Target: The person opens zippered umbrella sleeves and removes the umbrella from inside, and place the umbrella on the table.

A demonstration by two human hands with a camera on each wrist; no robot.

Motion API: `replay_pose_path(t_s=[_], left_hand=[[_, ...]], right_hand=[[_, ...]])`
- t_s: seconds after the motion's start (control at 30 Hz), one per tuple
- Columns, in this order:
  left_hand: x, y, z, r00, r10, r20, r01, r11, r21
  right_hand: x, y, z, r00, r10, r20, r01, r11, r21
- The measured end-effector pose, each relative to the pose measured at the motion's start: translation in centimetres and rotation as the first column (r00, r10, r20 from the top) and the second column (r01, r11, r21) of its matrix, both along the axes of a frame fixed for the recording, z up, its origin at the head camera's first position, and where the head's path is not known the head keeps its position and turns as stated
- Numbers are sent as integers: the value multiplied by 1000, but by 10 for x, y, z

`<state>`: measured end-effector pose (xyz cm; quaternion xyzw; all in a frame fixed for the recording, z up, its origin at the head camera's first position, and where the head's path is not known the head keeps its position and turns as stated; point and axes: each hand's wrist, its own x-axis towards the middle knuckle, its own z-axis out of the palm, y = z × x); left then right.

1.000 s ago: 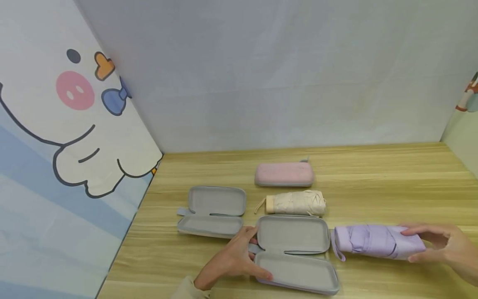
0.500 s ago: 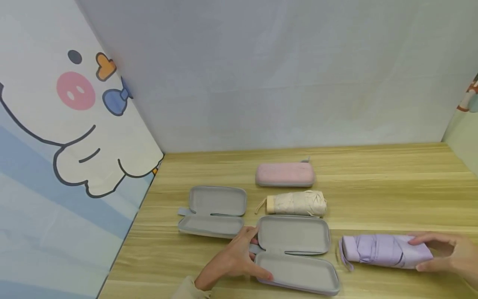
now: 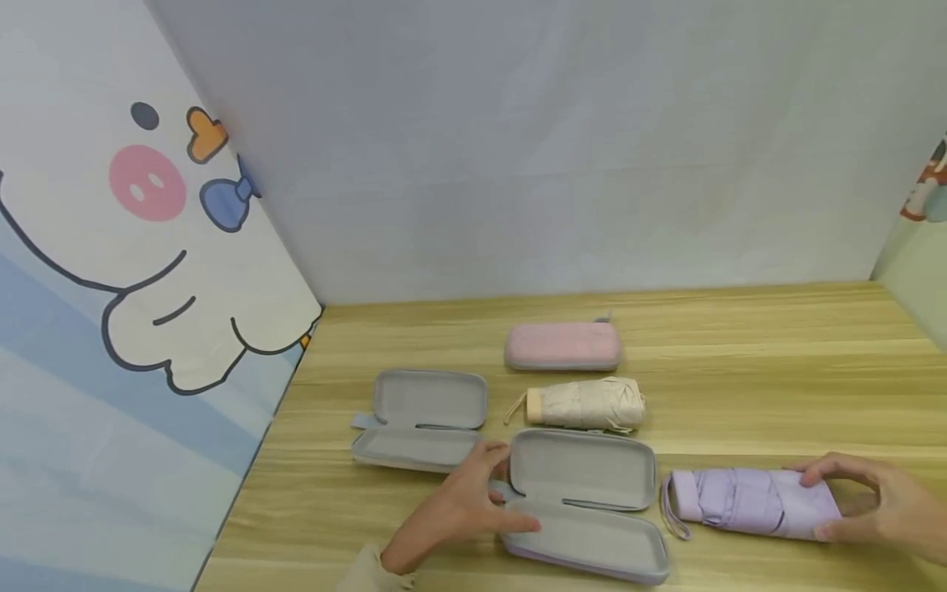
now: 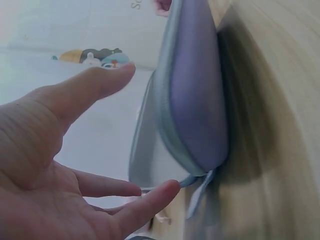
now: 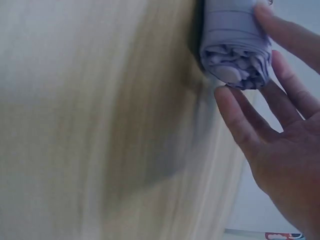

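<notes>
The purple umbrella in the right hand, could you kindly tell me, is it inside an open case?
No, the purple umbrella is outside, to the right of the nearer open case.

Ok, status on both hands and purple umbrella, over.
Right hand pinches purple umbrella. Left hand empty, at nearer open case. Nothing seen between umbrella and case.

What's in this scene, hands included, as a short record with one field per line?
Left hand: fingers apart, at the left end of the nearer open case
Right hand: pinching the right end of the lilac umbrella
Nearer case: grey lining, purple outside
Other open case: grey-lined, farther left
Closed case: pink case, at the back
Second umbrella: cream umbrella, folded, before the pink case
Surface: wood-grain table
</notes>
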<state>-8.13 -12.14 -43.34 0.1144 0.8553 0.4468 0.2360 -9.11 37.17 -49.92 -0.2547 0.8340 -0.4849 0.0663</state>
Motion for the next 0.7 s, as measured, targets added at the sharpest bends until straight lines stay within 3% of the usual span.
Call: replay_pose_path(t_s=[0.1,0.27,0.37,0.6,0.7], left_hand=[[-4,-3,8,999,31,-13,-31,999,10],[-18,-10,23,991,73,-115,-70,997,32],[-25,-13,31,980,94,-173,-86,995,55],[-40,-9,40,951,89,-295,-63,993,96],[-50,-8,40,935,95,-342,-51,990,135]], right_hand=[[-4,-2,8,998,29,-55,-31,999,-24],[-11,-7,29,988,-56,-147,61,998,29],[-17,-11,45,989,-89,-121,95,994,47],[-34,-23,78,991,-113,69,106,990,88],[-41,-28,87,993,-112,46,107,990,93]])
